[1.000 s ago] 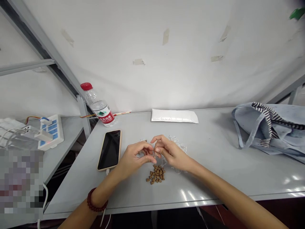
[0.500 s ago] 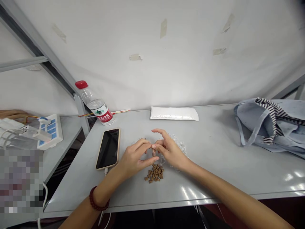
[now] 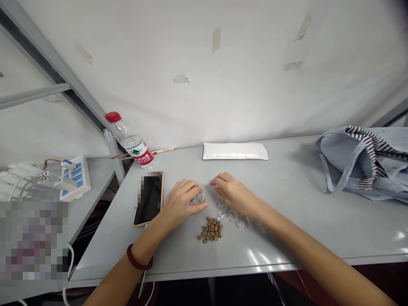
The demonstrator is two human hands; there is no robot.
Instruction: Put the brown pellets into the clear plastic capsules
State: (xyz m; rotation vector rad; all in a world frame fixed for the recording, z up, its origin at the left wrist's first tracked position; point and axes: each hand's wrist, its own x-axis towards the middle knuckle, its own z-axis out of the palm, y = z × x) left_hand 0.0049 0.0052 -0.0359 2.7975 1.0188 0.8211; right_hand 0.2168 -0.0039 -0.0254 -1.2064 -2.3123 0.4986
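My left hand [image 3: 182, 203] is arched over the table, its thumb and fingers apart beside small clear plastic pieces [image 3: 200, 197]; nothing seems gripped in it. My right hand [image 3: 235, 193] hangs just to the right, fingers bent and slightly apart above more clear plastic pieces [image 3: 221, 209], its thumb mostly hidden. No held thing shows in it. Below and between the hands lies a small pile of brown pellets [image 3: 211, 230]. Further clear round pieces [image 3: 239, 223] lie under and beside my right wrist, partly covered.
A phone [image 3: 149, 199] with a cable lies left of my left hand. Behind it stands a water bottle [image 3: 140, 152]. A white packet [image 3: 235, 151] lies by the wall, a blue cloth bag [image 3: 344, 159] at the right. A power strip [image 3: 76, 177] sits far left.
My hands have parted from a shared pinch on a small clear piece with brown inside, which no longer shows. My right hand moved right. The view shifted slightly.
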